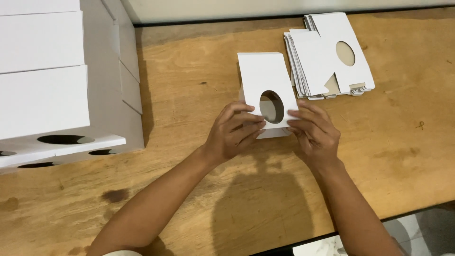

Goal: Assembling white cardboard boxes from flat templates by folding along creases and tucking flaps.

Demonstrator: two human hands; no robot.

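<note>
Both hands are on it now: the left hand (pixel 235 132) grips the near left edge of the white die-cut carton blank (pixel 263 80), fingers curled over the top and reaching toward the oval window (pixel 272 106), while the right hand (pixel 313 130) pinches the near right corner, fingers close together. The blank sits at the middle of the wooden table (pixel 189 95), its far end pointing to twelve o'clock and lying against the wood.

Up at one o'clock, close to the blank's far corner, lies the stack of flat carton blanks (pixel 327 57), fanned and untidy. Off at nine o'clock stands a pile of assembled white boxes (pixel 47 80), oval holes facing this way.

The risks, as I read them: the left fingertips are right at the cut-out, the thinnest stretch of card, so a hard squeeze there could crease or tear the rim. An uneven pull between the hands could fold it off its score lines. And a careless sweep toward one o'clock could scatter that loose stack.
</note>
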